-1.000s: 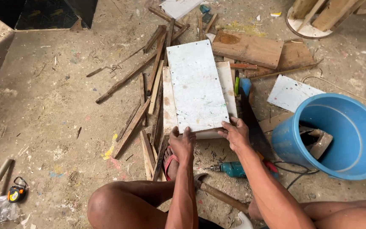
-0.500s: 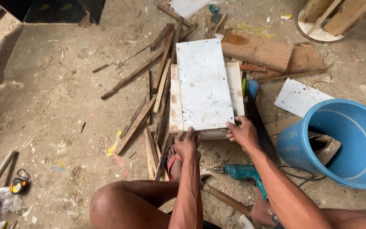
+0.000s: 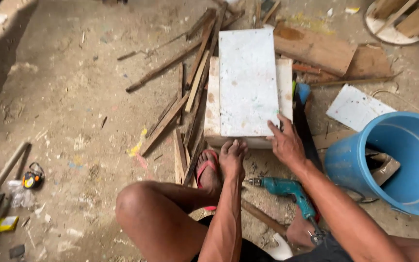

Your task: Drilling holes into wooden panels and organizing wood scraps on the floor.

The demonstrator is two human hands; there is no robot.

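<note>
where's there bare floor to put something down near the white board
The widest bare floor lies left of the wood strips, up to the tape measure. Right of the white board it is crowded: planks, a white panel, the blue bucket. The drill fills the floor below the right hand.

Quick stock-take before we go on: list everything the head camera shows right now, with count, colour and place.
white board: one, white, floor centre, lying on a wider pale panel
pale panel: one, off-white, under the white board
wood strips: many, brown, scattered left of the panel
thick plank: one, brown, upper right
white sheet piece: one, white, right, beside the bucket
bucket: one, blue, right edge, scraps inside
drill: one, teal, floor between the legs
tape measure: one, yellow-black, far left
sandal: one, red, on the foot below the panel
left hand: at the panel's near edge
right hand: on the white board's near right corner
</note>
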